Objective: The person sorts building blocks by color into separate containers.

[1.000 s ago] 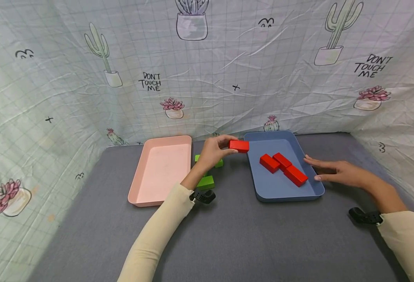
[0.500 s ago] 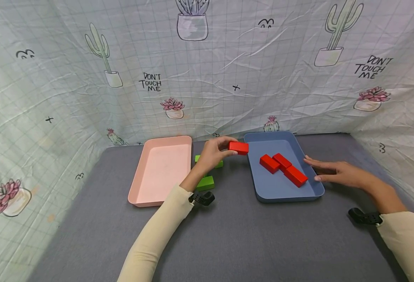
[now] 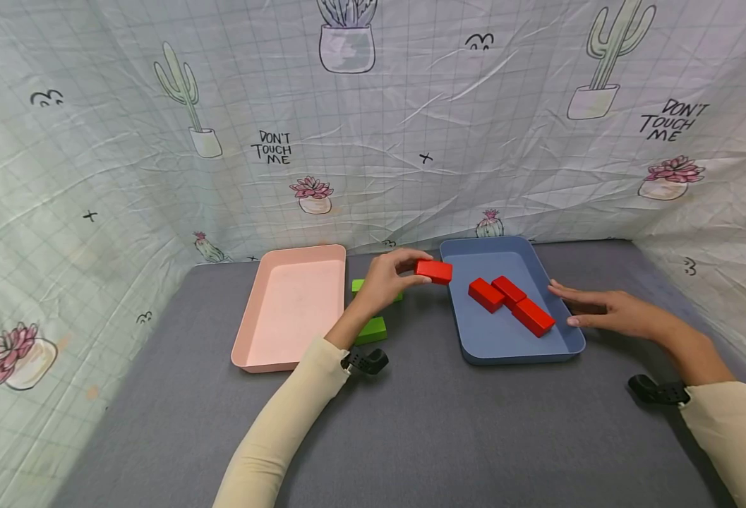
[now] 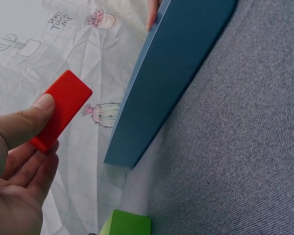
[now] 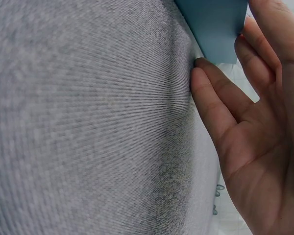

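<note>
Block (image 3: 433, 272): aloft, just beside the blue tray (image 3: 500, 342), left side.
Left hand (image 3: 385, 279): fingers pinch it; best kept level (the tray is close).
Right hand (image 3: 620, 312): fingers extended, at the tray's right side.

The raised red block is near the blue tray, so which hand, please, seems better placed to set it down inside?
Probably the left hand: it pinches the raised red block near the blue tray, while the right hand holds no block.
</note>
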Action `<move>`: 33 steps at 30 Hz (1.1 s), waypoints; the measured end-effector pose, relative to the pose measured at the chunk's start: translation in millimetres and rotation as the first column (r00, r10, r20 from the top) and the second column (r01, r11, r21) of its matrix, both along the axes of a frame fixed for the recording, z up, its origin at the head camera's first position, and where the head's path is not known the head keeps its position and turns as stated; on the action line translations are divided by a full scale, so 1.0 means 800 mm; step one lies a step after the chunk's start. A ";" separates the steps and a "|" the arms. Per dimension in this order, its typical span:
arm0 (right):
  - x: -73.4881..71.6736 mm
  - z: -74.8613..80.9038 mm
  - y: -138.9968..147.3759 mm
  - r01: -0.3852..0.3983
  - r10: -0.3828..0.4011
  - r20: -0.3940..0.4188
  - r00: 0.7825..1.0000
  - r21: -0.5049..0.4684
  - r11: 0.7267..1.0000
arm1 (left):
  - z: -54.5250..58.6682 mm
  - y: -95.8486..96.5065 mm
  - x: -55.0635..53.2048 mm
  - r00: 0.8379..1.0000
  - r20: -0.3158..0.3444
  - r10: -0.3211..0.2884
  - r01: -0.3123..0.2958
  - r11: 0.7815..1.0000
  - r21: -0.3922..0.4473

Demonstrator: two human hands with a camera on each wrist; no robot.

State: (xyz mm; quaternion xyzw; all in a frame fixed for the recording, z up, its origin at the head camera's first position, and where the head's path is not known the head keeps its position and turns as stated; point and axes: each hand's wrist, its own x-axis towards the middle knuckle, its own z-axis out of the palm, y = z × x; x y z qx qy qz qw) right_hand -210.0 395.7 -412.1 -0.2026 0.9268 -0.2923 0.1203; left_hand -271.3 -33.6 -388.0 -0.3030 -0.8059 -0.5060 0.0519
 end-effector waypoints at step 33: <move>0.001 -0.002 0.000 -0.005 0.005 -0.012 1.000 -0.016 1.000 | 0.001 0.009 0.008 0.997 -0.046 -0.063 0.062 0.998 -0.014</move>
